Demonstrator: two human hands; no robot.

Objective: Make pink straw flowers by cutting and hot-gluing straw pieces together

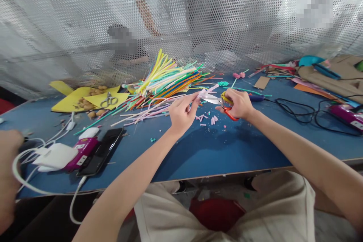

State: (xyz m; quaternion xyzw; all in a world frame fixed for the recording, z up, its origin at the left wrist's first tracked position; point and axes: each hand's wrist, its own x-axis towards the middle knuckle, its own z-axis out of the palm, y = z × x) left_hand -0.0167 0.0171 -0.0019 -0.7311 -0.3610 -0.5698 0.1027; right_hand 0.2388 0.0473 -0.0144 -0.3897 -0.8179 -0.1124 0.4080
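Cutting step: left hand (181, 112) pinches pink straw (206, 91) above blue table (198, 151), mid-scene. Right hand (239, 103) grips scissors (219, 101), blades at straw. Next likely needs steady squeeze.

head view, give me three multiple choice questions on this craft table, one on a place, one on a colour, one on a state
1. Where does the second pair of scissors lie?
A. on the yellow sheet
B. on the phone
C. under the table

2. What colour is the table top?
A. white
B. blue
C. green

3. What is the right hand doing?
A. resting flat and empty
B. gripping scissors with orange handles
C. holding the phone

Answers
1. A: the metal scissors rest on the yellow sheet at the left, beside small brown pieces.
2. B: bare blue surface shows all round the hands.
3. B: its fingers are through the orange handles, with the blades pointing at the pink straw piece pinched in the left hand.
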